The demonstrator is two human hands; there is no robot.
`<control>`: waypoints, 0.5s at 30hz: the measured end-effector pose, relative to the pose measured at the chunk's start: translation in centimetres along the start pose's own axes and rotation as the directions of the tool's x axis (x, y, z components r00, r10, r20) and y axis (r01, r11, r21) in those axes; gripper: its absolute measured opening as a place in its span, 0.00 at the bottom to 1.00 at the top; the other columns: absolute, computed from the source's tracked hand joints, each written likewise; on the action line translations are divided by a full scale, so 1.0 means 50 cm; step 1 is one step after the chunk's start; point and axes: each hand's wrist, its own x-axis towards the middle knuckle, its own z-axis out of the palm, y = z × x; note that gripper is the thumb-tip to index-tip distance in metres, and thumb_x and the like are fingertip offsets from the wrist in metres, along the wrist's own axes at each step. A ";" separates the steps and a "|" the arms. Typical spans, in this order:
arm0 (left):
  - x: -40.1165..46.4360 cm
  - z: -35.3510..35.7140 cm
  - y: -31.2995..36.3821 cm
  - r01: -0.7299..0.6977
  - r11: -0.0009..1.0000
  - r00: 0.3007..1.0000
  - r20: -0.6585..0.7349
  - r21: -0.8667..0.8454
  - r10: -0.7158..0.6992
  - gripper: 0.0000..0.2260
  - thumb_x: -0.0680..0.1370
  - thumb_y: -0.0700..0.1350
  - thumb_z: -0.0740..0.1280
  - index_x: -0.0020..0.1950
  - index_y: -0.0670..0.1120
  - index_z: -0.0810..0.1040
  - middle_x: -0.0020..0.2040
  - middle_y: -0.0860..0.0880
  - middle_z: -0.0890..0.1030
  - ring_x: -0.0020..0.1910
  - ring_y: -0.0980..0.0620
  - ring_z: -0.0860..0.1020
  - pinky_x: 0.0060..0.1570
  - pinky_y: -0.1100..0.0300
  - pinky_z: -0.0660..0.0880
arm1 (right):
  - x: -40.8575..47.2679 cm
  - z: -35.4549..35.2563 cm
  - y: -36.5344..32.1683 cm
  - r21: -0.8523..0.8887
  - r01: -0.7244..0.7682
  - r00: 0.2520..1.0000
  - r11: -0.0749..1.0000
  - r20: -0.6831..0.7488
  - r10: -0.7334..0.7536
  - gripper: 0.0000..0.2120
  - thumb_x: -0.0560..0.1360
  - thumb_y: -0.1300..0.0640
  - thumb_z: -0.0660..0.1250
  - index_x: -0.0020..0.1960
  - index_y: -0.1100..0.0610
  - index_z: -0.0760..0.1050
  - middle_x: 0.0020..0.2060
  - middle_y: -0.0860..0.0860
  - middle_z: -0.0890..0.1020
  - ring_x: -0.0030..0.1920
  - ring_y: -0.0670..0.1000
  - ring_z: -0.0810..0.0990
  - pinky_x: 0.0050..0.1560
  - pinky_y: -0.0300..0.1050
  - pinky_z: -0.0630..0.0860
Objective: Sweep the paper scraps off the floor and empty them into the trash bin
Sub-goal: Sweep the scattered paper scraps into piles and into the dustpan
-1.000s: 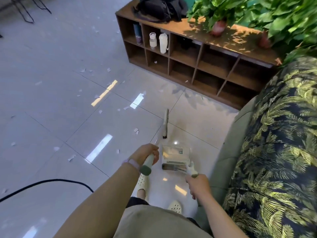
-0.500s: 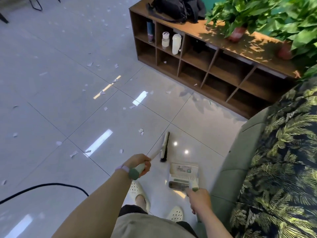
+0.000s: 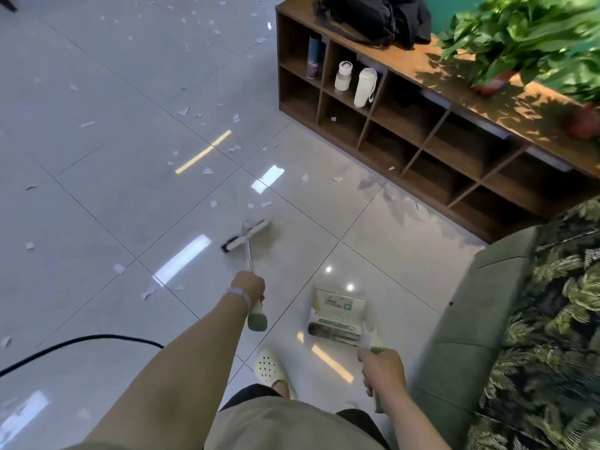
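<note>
Sweeping target: paper scraps (image 3: 214,203) lie scattered over the floor (image 3: 97,196), the nearest cluster just beyond the broom head and to its left, with more trailing far up the tiles toward the top of the view.
Broom head: broom (image 3: 245,235) has its bristle bar down at the floor, long axis running from lower left to upper right, set across the line of its shaft.
Bearing from grip: nearest scraps sit ahead of and slightly left of the left hand (image 3: 248,286), so a pull back toward the body and rightward looks like the move that would bring them to the pan.
Left grip: clenched around the broom shaft, the green butt end sticking out below the fist.
Dustpan: dustpan (image 3: 337,311) rests on the floor to the right of the broom, its mouth facing away from the person, well apart from the scraps.
Right grip: right hand (image 3: 384,373) is curled around the dustpan handle.
Nearer hand: left, by a clear margin.
Change: half a second back the bristle bar stood nearly end-on and close to the pan; it now lies turned broadside, farther out and to the left, nearer the scraps.
Surroundings: a wooden shelf (image 3: 422,138) stands ahead on the right; a black cable (image 3: 81,339) crosses the floor at left.
</note>
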 end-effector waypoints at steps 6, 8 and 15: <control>-0.005 -0.053 -0.004 0.028 0.989 0.992 -0.119 -0.145 -0.046 0.07 0.78 0.31 0.59 0.53 0.34 0.74 0.33 0.41 0.76 0.27 0.46 0.75 0.26 0.58 0.74 | 0.003 0.000 -0.047 -0.007 0.056 0.998 0.998 0.013 -0.056 0.06 0.73 0.62 0.65 0.38 0.60 0.70 0.28 0.56 0.69 0.28 0.53 0.66 0.25 0.41 0.67; -0.012 -0.078 0.008 0.001 0.977 0.995 -0.097 -0.213 -0.023 0.08 0.79 0.32 0.59 0.55 0.32 0.73 0.36 0.40 0.77 0.28 0.46 0.74 0.23 0.60 0.73 | 0.011 0.003 -0.072 -0.016 0.095 0.995 0.995 0.040 -0.094 0.06 0.73 0.62 0.65 0.38 0.60 0.70 0.27 0.55 0.69 0.26 0.52 0.66 0.25 0.41 0.66; -0.073 -0.098 0.025 0.030 0.965 0.998 0.061 -0.259 -0.015 0.09 0.80 0.37 0.65 0.56 0.33 0.75 0.38 0.41 0.78 0.30 0.48 0.74 0.31 0.60 0.74 | 0.070 -0.004 -0.146 -0.012 0.175 0.979 0.984 0.109 -0.173 0.06 0.71 0.63 0.66 0.36 0.59 0.72 0.26 0.54 0.70 0.25 0.51 0.67 0.26 0.41 0.66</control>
